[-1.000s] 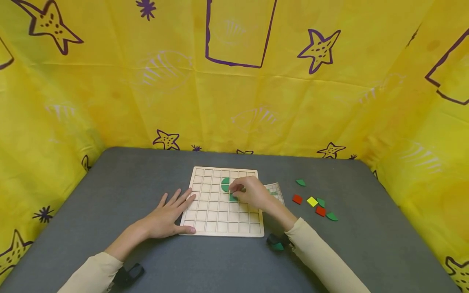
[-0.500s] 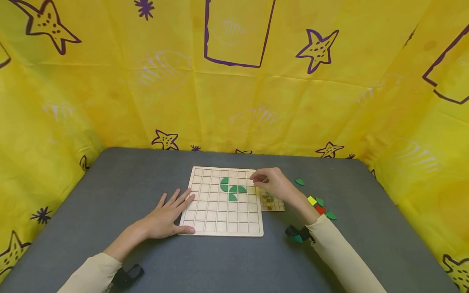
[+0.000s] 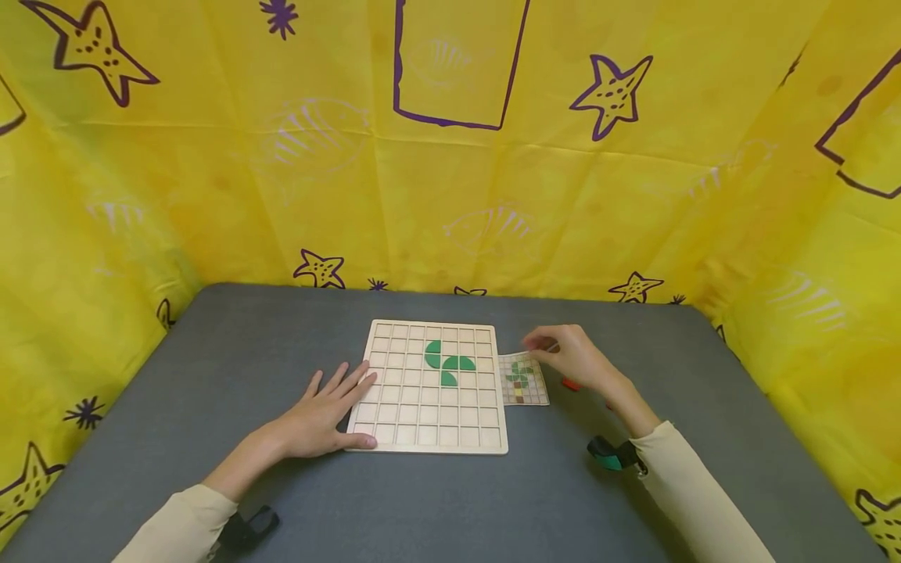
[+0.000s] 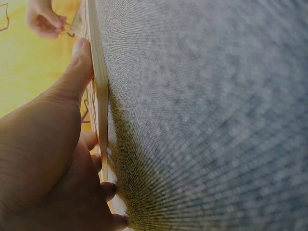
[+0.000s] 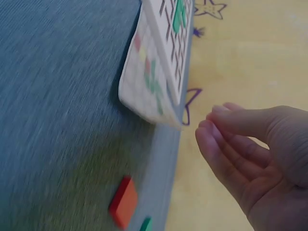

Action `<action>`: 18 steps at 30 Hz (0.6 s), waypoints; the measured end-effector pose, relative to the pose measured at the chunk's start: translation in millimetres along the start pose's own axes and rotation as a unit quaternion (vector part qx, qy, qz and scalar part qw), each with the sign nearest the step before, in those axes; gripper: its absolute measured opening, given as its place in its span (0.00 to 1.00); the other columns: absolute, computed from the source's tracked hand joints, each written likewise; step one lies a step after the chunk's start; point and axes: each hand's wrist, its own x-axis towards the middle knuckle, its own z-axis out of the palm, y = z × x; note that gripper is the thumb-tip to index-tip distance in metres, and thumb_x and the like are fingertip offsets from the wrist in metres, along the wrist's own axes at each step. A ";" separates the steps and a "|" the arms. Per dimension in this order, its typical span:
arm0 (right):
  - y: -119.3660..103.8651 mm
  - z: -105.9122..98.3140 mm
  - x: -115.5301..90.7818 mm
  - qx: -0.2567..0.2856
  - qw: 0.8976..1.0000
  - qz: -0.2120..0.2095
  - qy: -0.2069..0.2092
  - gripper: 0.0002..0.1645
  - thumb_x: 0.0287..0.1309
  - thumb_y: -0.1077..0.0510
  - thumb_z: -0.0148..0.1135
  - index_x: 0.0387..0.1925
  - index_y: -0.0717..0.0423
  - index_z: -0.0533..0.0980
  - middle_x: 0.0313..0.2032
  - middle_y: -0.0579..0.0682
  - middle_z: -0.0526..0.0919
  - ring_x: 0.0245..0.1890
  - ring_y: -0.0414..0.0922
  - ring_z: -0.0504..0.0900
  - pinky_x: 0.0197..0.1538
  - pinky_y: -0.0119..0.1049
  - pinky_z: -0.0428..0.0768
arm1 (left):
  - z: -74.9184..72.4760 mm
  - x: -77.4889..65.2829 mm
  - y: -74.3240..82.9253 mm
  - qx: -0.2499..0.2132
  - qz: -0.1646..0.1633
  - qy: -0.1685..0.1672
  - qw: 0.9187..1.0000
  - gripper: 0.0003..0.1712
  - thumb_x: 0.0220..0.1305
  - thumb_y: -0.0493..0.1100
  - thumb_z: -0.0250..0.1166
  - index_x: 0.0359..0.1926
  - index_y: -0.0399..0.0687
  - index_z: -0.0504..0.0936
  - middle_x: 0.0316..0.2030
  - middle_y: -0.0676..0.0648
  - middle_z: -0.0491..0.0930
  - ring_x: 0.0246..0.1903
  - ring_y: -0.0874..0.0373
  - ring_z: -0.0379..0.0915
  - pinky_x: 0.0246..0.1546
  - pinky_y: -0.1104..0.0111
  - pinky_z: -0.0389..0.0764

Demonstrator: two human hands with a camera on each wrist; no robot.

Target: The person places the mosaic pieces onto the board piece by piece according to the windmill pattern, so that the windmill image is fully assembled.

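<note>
A square wooden grid board lies mid-table, with several green quarter-circle tiles in its cells. My left hand rests at the board's left edge, fingers spread, thumb on the front corner. In the left wrist view that thumb lies along the board's rim. A pattern card with a printed coloured design is partly under the board's right side; its far corner curls up. My right hand hovers beside that corner. In the right wrist view its fingers are loosely bent, nothing visible between them, apart from the card.
To the right of the card a red square tile lies on the grey table, with a green tile close by. My right arm covers other loose tiles in the head view. Yellow patterned cloth hangs behind the table.
My right hand has left the board and moved right, past the card. Green tiles it covered now show in the cells. The left hand has stayed in place.
</note>
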 end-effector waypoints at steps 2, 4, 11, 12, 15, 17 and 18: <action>3.5 -4.0 -5.4 -0.007 1.000 0.008 0.001 0.10 0.57 0.68 0.67 0.42 0.63 0.83 0.36 0.53 0.87 0.36 0.47 0.85 0.40 0.42 0.83 | 0.1 0.4 0.1 0.001 0.000 0.000 1.000 0.60 0.56 0.73 0.62 0.77 0.43 0.51 0.77 0.39 0.43 0.73 0.31 0.35 0.64 0.32 0.33; 7.0 -8.3 -11.5 -0.017 1.000 0.017 0.003 0.10 0.57 0.67 0.68 0.43 0.63 0.83 0.36 0.52 0.87 0.36 0.47 0.84 0.41 0.43 0.83 | 0.2 0.6 0.0 0.001 0.000 0.000 1.000 0.60 0.56 0.73 0.62 0.77 0.43 0.51 0.77 0.39 0.43 0.73 0.31 0.35 0.64 0.32 0.33; 20.2 -26.8 -33.9 -0.028 0.997 0.062 -0.025 0.13 0.59 0.66 0.67 0.46 0.66 0.82 0.39 0.54 0.86 0.36 0.47 0.84 0.39 0.41 0.83 | 0.4 0.9 -0.5 0.004 -0.003 0.000 1.000 0.60 0.55 0.73 0.62 0.77 0.43 0.51 0.77 0.39 0.43 0.73 0.31 0.35 0.64 0.32 0.33; 22.2 -29.6 -36.7 -0.027 0.997 0.068 -0.034 0.14 0.59 0.67 0.66 0.47 0.67 0.81 0.39 0.55 0.86 0.36 0.47 0.84 0.38 0.40 0.83 | 0.5 0.8 -0.6 0.004 -0.003 0.000 1.000 0.60 0.55 0.73 0.62 0.77 0.43 0.51 0.77 0.39 0.43 0.73 0.31 0.35 0.64 0.32 0.33; 27.9 -38.6 -45.1 -0.028 0.995 0.081 -0.055 0.15 0.58 0.68 0.66 0.47 0.69 0.80 0.37 0.57 0.86 0.34 0.48 0.85 0.36 0.38 0.83 | 0.7 1.1 -0.9 0.004 -0.003 -0.001 1.000 0.60 0.55 0.73 0.62 0.77 0.43 0.52 0.77 0.39 0.43 0.73 0.31 0.35 0.64 0.32 0.33; 32.0 -43.6 -50.1 -0.036 0.994 0.085 -0.059 0.15 0.57 0.69 0.66 0.47 0.70 0.80 0.37 0.56 0.86 0.33 0.48 0.85 0.37 0.39 0.83 | 0.5 1.2 -0.6 0.003 -0.004 -0.001 1.000 0.60 0.55 0.73 0.62 0.77 0.43 0.52 0.77 0.39 0.43 0.73 0.31 0.35 0.64 0.32 0.33; 33.6 -45.5 -52.5 -0.039 0.993 0.088 -0.061 0.15 0.57 0.69 0.66 0.47 0.70 0.80 0.36 0.56 0.86 0.33 0.48 0.85 0.37 0.39 0.83 | 0.5 1.3 -0.6 0.003 -0.005 -0.001 1.000 0.60 0.55 0.73 0.62 0.77 0.43 0.52 0.77 0.39 0.43 0.73 0.31 0.35 0.64 0.32 0.33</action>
